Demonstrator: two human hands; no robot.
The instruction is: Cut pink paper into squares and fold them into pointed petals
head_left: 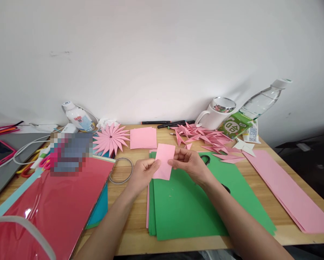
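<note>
Between my two hands is a small pink paper rectangle (pixel 164 159), held up over the back left corner of a stack of green paper (pixel 194 209). My left hand (pixel 144 172) pinches its left edge, thumb on the near face. At the right edge my right hand (pixel 187 163) is closed on the paper with thumb and fingers. Just behind lies a pile of pink paper squares (pixel 143 138). To its left stands a pink pointed paper pinwheel (pixel 111 139). Black-handled scissors (pixel 205 159) lie on the green stack, partly hidden by my right arm.
Many folded pink pieces (pixel 205 137) are heaped at the back right, near a white mug (pixel 216 113), a green box (pixel 233 124) and a water bottle (pixel 265 99). Long pink strips (pixel 289 191) lie at right. A tape roll (pixel 121 171) and red sheets (pixel 59 206) are at left.
</note>
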